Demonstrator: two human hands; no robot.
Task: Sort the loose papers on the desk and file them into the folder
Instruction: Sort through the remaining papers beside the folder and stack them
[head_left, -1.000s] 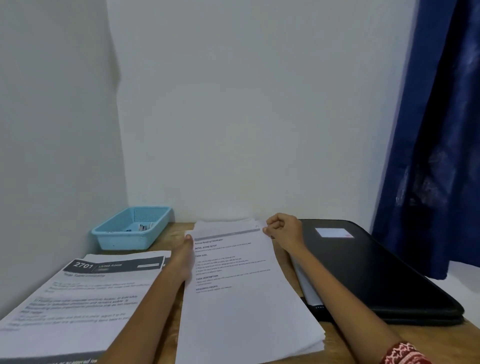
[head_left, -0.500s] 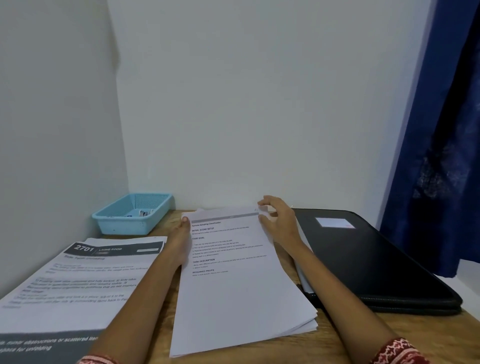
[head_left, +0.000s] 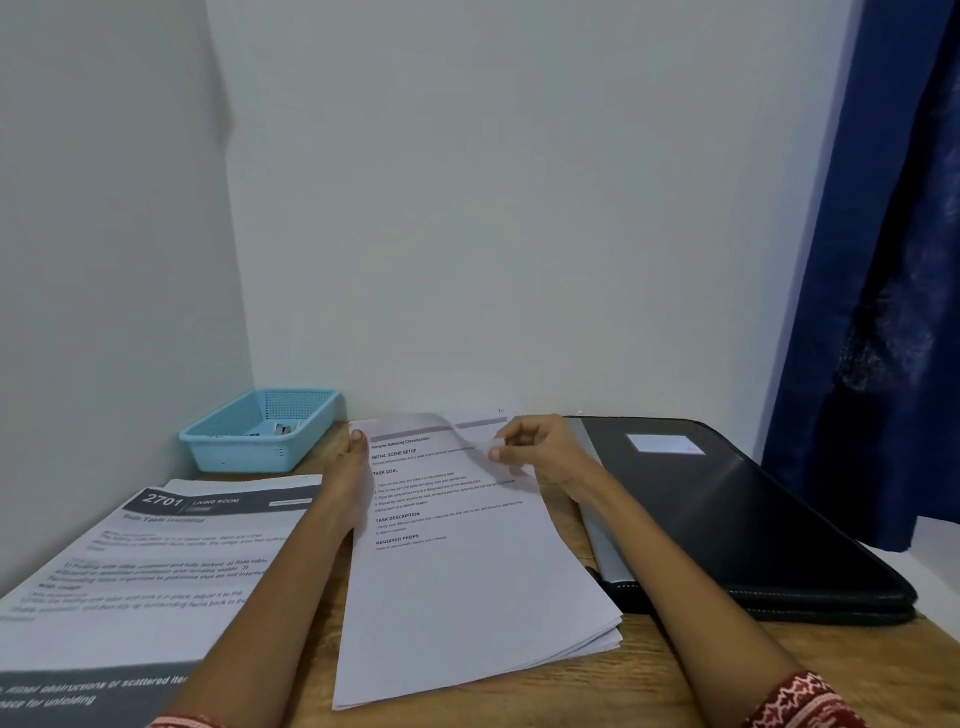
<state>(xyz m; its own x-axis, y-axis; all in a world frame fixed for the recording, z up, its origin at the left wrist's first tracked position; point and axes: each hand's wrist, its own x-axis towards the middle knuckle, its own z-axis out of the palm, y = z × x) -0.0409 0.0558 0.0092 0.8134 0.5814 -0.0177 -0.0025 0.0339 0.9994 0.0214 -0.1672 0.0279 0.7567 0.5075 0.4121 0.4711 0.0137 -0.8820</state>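
While the wooden desk (head_left: 649, 691) carries everything here, the largest thing on it is the closed black zip-edged folder (head_left: 737, 514), lying at about three o'clock from the middle stack with its long axis running from the near right corner toward the back wall. Next in size, at nine o'clock, is a spread of printed sheets with a dark grey header band (head_left: 156, 561). Between them sits the white stack of loose printed papers (head_left: 467, 571), its long axis running near to far, its right edge just beside the folder.

The top sheet's far right corner is lifted and curled, and the right hand (head_left: 545, 452) pinches it there between thumb and fingertips, wrist low, forearm lying along the gap between stack and folder. The left hand (head_left: 350, 467) lies flat with straight fingers against the stack's far left edge, steadying it.

The folder lies directly to the right of the pinch, so the right hand is the nearer one; by my reading, the sheet is being peeled off for sorting, and the folder has yet to be opened.

At eleven o'clock, smallest, a light blue perforated plastic tray (head_left: 260, 431) stands against the wall.
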